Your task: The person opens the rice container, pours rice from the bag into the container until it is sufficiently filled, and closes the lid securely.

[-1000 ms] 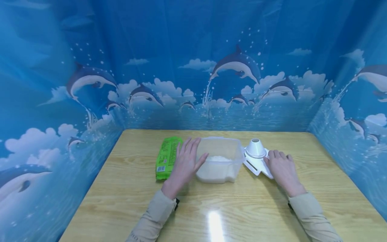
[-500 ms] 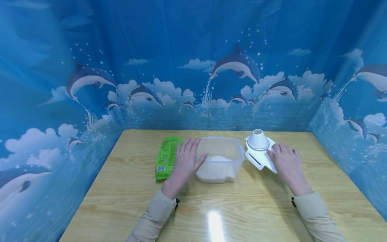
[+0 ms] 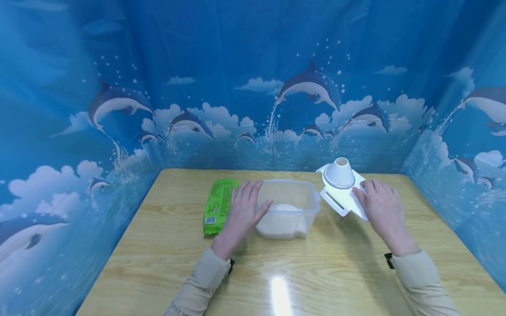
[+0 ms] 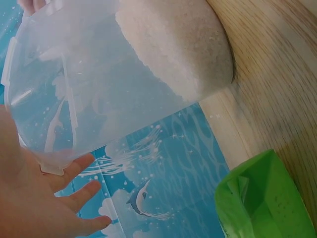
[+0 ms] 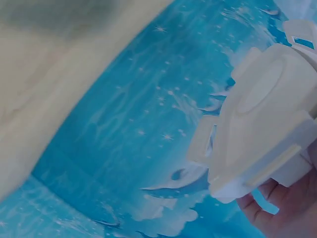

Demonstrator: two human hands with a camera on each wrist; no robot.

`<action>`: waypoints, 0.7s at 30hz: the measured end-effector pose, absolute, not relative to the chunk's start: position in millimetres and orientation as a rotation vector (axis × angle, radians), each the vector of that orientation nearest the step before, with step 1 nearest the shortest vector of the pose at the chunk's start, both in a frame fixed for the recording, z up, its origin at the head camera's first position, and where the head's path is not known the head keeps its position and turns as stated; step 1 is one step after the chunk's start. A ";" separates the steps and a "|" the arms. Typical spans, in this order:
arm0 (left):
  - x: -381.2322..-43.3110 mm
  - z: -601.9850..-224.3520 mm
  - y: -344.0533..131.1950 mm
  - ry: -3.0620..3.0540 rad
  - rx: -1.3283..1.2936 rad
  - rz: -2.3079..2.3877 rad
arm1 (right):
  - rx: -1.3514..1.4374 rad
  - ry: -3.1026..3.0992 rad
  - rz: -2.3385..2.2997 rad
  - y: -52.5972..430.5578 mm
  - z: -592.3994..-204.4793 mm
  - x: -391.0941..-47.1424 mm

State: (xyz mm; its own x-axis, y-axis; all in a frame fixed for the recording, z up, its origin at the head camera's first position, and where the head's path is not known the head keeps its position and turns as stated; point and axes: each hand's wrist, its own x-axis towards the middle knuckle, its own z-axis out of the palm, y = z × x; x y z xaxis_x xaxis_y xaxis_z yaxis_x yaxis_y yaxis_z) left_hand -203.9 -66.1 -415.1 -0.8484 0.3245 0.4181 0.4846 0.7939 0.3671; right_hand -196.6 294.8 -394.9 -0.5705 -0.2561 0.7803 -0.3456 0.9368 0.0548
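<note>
A translucent plastic storage box (image 3: 284, 228), uncovered, stands mid-table with white rice-like grains (image 4: 168, 44) inside. My left hand (image 3: 245, 206) rests at its left rim, fingers extended along the outside and thumb spread toward the front. To the right, my right hand (image 3: 381, 210) grips the right edge of a white lid (image 3: 345, 199), which it holds tilted above the table. A hollow white cone (image 3: 340, 173) rises from the lid's upper face. In the right wrist view, the lid's underside (image 5: 267, 109) and its side clips show, with fingers (image 5: 292, 213) beneath the near edge.
A green printed bag (image 3: 217, 206) lies left of the box, close to my left hand. The wooden table (image 3: 166, 259) ends at a blue dolphin-print curtain (image 3: 237, 87) at the back and both sides.
My right hand has lifted the lid up and to the right, away from the box, tilting its coned face toward the head camera. The left hand and the box have stayed put.
</note>
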 end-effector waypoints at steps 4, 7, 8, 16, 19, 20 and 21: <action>-204.3 -415.7 -66.3 -2.648 -0.618 -0.663 | 0.441 -2.155 0.126 290.5 -380.2 -194.9; -204.5 -416.4 -66.4 -2.644 -0.619 -0.665 | 0.456 -2.149 0.134 285.3 -369.3 -192.4; -204.4 -416.6 -66.6 -2.640 -0.619 -0.666 | 0.463 -2.152 0.133 283.3 -365.9 -191.5; -204.6 -417.2 -67.0 -2.643 -0.622 -0.666 | 0.589 -2.177 0.087 261.7 -353.1 -189.1; -204.6 -417.2 -67.0 -2.647 -0.625 -0.661 | 0.624 -2.192 0.082 253.7 -353.5 -190.5; -204.8 -417.2 -66.9 -2.646 -0.626 -0.660 | 0.636 -2.198 0.085 251.1 -353.9 -191.1; -204.9 -417.2 -66.9 -2.647 -0.626 -0.659 | 0.650 -2.202 0.089 248.3 -354.5 -191.9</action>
State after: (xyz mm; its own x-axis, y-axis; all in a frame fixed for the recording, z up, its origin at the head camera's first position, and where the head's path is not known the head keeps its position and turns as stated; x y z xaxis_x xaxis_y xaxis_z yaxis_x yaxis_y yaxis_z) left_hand -204.9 -66.9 -417.2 -0.8445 0.3318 0.4205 0.4901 0.7953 0.3569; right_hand -191.9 248.3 -354.5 -0.5315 -0.4227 0.7340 -0.4803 0.8642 0.1499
